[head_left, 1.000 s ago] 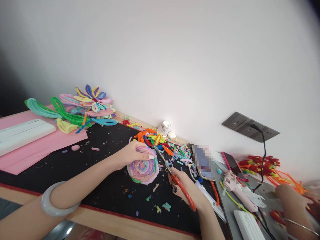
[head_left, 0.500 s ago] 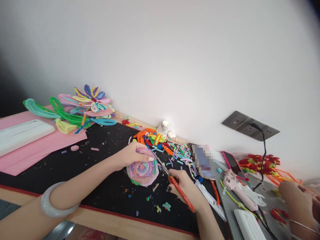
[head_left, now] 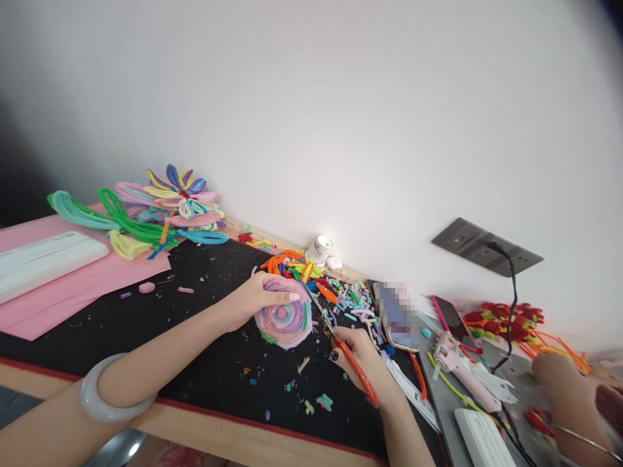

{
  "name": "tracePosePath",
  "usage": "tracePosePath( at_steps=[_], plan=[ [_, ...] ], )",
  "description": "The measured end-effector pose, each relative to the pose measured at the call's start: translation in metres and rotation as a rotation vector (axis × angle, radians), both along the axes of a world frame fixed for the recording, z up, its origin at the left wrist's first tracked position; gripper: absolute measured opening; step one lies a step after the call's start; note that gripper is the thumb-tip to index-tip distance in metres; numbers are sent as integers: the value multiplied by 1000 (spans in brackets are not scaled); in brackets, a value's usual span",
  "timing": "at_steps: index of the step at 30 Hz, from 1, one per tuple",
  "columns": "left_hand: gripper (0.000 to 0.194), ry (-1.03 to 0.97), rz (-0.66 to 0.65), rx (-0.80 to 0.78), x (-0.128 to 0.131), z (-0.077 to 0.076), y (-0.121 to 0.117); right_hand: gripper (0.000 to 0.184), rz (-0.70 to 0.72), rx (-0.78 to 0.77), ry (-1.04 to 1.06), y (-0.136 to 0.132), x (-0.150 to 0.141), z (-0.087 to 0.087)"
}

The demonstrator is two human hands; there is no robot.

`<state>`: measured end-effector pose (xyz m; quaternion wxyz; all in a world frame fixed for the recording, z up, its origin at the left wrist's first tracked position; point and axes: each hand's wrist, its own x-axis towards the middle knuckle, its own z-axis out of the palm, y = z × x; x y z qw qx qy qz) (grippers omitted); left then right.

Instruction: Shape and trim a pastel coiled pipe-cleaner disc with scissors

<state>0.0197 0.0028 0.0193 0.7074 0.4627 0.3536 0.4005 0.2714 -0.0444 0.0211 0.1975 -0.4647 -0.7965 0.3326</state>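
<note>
A round coiled disc (head_left: 283,324) of pink, purple and green fuzzy stems is upright in my left hand (head_left: 253,301), pinched at its upper left edge between thumb and fingers. My right hand (head_left: 363,357) is wrapped around the orange handles of a pair of scissors (head_left: 357,370). Their metal blades point up and left, along the right edge of the disc; whether they touch it I cannot tell. Small fuzzy clippings (head_left: 325,402) lie on the black mat (head_left: 204,370) below.
Behind the disc are bright stem bundles (head_left: 280,263), cut pieces (head_left: 357,295), and a white cup (head_left: 318,250). Stem flowers (head_left: 180,194) stand at back left. To the right lie a phone (head_left: 396,318) and a glue gun (head_left: 467,373). Another person's hand (head_left: 567,392) is at far right.
My left hand has lifted the disc slightly up and to the right and turned it a little. The scissor blades have shifted up along its edge. The other person's hand moved slightly left.
</note>
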Motion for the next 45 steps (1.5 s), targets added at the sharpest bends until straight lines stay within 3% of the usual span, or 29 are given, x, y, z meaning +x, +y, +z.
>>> tracePosePath(
  at_steps=[4,11,23,32,45],
  plan=[
    [24,-79,90,-10,0,0,0,62,5,-18,5,-4,-2,9],
    [25,-39,112,8,2,1,-2,62,22,-5,-18,-17,-12,25],
    [26,-9,150,24,6,-2,-5,47,-11,-41,-87,-13,-9,15],
    [25,12,180,45,7,0,-7,39,-34,43,-123,-15,-10,17],
    [29,52,213,109,6,-1,-6,41,-33,75,-95,-13,-9,16]
  ],
)
